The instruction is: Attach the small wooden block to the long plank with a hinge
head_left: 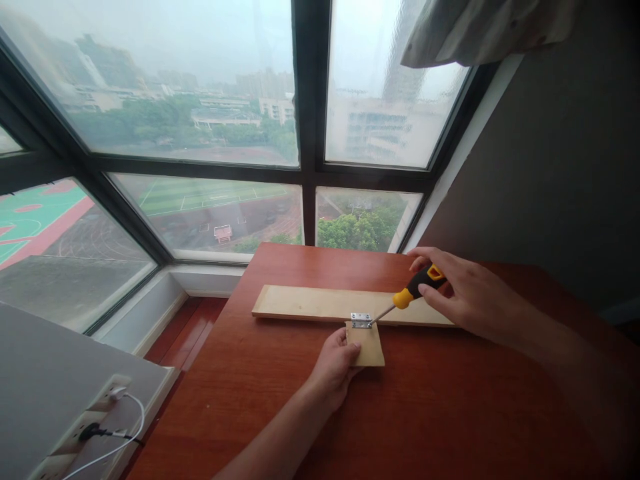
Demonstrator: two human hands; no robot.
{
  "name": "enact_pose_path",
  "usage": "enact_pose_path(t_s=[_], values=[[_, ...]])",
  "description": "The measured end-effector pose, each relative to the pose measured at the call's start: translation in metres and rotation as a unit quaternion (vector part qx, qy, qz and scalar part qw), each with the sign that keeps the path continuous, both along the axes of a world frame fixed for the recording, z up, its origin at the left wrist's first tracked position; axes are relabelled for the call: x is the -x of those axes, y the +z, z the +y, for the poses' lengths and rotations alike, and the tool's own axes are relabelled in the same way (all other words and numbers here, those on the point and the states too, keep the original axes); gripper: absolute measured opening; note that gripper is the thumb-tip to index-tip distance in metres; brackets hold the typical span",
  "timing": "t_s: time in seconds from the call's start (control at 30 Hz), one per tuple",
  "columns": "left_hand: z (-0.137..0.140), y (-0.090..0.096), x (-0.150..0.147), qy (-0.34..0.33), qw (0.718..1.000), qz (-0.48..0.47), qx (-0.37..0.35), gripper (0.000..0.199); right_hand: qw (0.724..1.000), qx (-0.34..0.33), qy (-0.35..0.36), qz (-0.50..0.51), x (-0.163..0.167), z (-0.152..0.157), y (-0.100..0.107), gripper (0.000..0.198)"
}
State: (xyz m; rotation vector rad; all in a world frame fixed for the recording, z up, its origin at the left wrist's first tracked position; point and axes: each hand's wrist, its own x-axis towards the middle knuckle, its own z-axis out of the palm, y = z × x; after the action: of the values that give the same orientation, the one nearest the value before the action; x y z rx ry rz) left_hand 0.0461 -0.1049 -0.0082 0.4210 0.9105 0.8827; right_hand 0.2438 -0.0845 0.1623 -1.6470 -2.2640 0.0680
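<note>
- Yellow and black, a screwdriver [403, 298] slants down in the head view, any lettering on it too small to read; its tip meets the right end of a silver hinge [361, 317].
- The right hand [465, 293], half closed, holds the screwdriver between thumb and fingers.
- The left hand [336, 365] is closed on a small wooden piece [369, 350], thumb on top, the hinge at that piece's far edge.
- A long pale board [310, 303] lies just beyond, flat on the reddish-brown table [250, 387].
- Lower left, a white plug [118, 393] and a black plug [90, 432] sit in wall sockets [70, 441].
</note>
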Motion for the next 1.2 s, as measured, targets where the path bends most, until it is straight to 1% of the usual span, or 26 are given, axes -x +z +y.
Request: enact_pose_path(t_s=[0.07, 0.1, 0.17, 0.27, 0.33, 0.37, 0.43, 0.5, 0.57, 0.6, 0.7, 0.77, 0.83, 0.9, 0.97, 1.0, 1.07, 1.13, 1.2], values=[[-0.0002, 0.0012, 0.0001, -0.001, 1.0, 0.0, 0.0, 0.032, 0.997, 0.028, 0.05, 0.046, -0.001, -0.001, 0.0024, 0.039], [-0.0002, 0.0011, 0.0001, 0.0, 1.0, -0.001, 0.0, 0.032, 0.997, 0.03, 0.058, 0.05, -0.001, -0.0011, 0.0028, 0.039], [0.0001, -0.0004, -0.0001, 0.002, 1.0, -0.006, 0.001, 0.032, 0.999, 0.004, 0.03, 0.018, 0.0, -0.0004, 0.0014, 0.037], [0.0008, -0.0042, -0.0005, 0.005, 1.0, -0.011, 0.003, 0.032, 0.996, -0.046, -0.05, -0.063, 0.002, 0.0013, -0.0029, 0.038], [0.0009, -0.0057, -0.0006, 0.008, 1.0, -0.01, 0.003, 0.032, 0.994, -0.043, -0.068, -0.077, 0.0024, 0.0013, -0.0038, 0.037], [0.0009, -0.0058, -0.0007, 0.008, 1.0, -0.009, 0.002, 0.032, 0.996, -0.032, -0.06, -0.064, 0.0023, 0.0009, -0.0032, 0.035], [0.0006, -0.005, -0.0006, 0.006, 1.0, -0.007, 0.002, 0.032, 1.0, -0.004, -0.018, -0.014, 0.0017, -0.0005, -0.0007, 0.032], [0.0003, -0.0033, -0.0005, 0.004, 1.0, -0.005, 0.002, 0.033, 0.999, 0.024, 0.031, 0.036, 0.0012, -0.0018, 0.0016, 0.037], [-0.0002, -0.0019, -0.0003, 0.004, 1.0, -0.004, 0.002, 0.034, 0.997, 0.027, 0.045, 0.05, 0.0013, -0.0021, 0.0017, 0.042], [-0.0004, -0.0014, -0.0002, 0.004, 1.0, -0.005, 0.001, 0.035, 0.999, 0.013, 0.034, 0.036, 0.0016, -0.0018, 0.0006, 0.044], [-0.0011, -0.0011, 0.0003, 0.006, 1.0, -0.008, -0.003, 0.034, 0.996, -0.056, -0.037, -0.053, 0.0019, -0.0002, -0.0044, 0.043], [-0.0015, -0.0012, 0.0005, 0.006, 1.0, -0.01, -0.005, 0.033, 0.991, -0.073, -0.063, -0.091, 0.001, 0.0004, -0.0064, 0.04], [-0.0016, -0.0012, 0.0006, 0.005, 1.0, -0.009, -0.007, 0.031, 0.995, -0.051, -0.049, -0.071, -0.0005, -0.0003, -0.0053, 0.037], [-0.0015, -0.0008, 0.0005, 0.003, 1.0, -0.003, -0.007, 0.03, 1.0, -0.015, -0.008, -0.014, -0.0021, -0.0017, -0.0021, 0.036], [-0.0013, 0.0001, 0.0003, 0.002, 1.0, 0.003, -0.005, 0.03, 0.998, 0.019, 0.038, 0.037, -0.0031, -0.0029, 0.0009, 0.038], [-0.0011, 0.0007, 0.0002, 0.002, 1.0, 0.005, -0.003, 0.031, 0.997, 0.028, 0.05, 0.05, -0.0032, -0.0031, 0.0015, 0.039], [-0.0009, 0.0016, 0.0001, 0.002, 1.0, 0.004, 0.0, 0.031, 0.999, 0.018, 0.033, 0.036, -0.0029, -0.0025, 0.0003, 0.037], [-0.0008, 0.0022, 0.0001, 0.003, 1.0, 0.003, 0.001, 0.031, 1.0, -0.016, -0.02, -0.015, -0.0024, -0.001, -0.0031, 0.036], [-0.0009, 0.0024, 0.0002, 0.001, 1.0, 0.003, 0.0, 0.03, 0.994, -0.045, -0.071, -0.067, -0.0022, 0.0002, -0.0063, 0.038]])
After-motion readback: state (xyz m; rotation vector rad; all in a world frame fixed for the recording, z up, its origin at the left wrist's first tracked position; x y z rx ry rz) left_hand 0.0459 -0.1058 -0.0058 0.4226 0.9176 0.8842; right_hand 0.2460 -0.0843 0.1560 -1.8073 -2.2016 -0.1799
